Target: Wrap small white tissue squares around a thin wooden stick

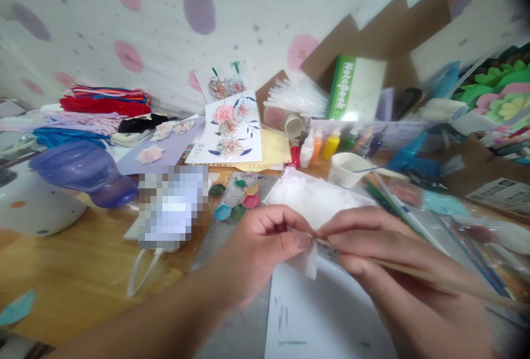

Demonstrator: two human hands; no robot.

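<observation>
The left hand pinches a white tissue piece above the green-marked paper sheet; the right hand grips a wooden paintbrush, also above it. Beyond the sheet lie white tissues and, leftward, a paint palette.

The desk showed its glossy wood grain across the left of the frame, where a teal scrap lay toward the lower left edge. I saw a grey mat spread at lower centre, with a white sheet marked by a few strokes on top. Small paint bottles stood in a row above centre, a white cup just beside them; a cardboard box sat at far right.
</observation>
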